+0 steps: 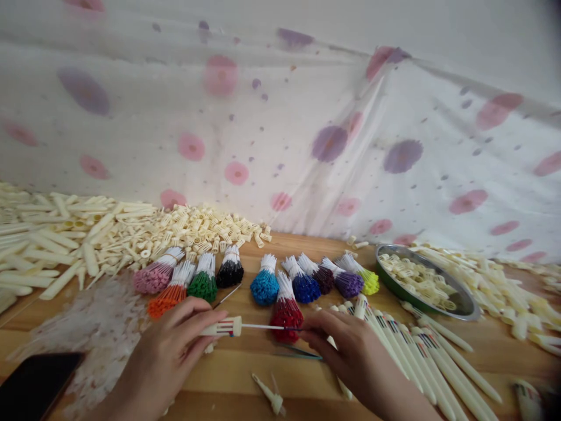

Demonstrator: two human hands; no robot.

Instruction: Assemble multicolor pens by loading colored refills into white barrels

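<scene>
My left hand [169, 356] is closed around a cream multicolour pen top [223, 327] with coloured sliders showing in its slots. Between the thumb and fingers of my right hand [346, 351] is the dark blue end of a thin white pen refill [263, 327]. The refill lies level, its far tip at the open end of the pen top; how deep it goes in is hidden. Just behind it stands a bundle of red-ended refills [286, 313]. Orange [169, 298], green [203, 285] and light blue bundles [264, 286] are close by.
Finished-looking cream pens [421, 356] lie at the right, near a metal bowl [471, 307] of small cream parts. Piles of cream barrels [48, 245] fill the left. A phone [39, 383] and clear plastic bits [105, 327] lie front left. Tweezers [300, 353] rest mid-table.
</scene>
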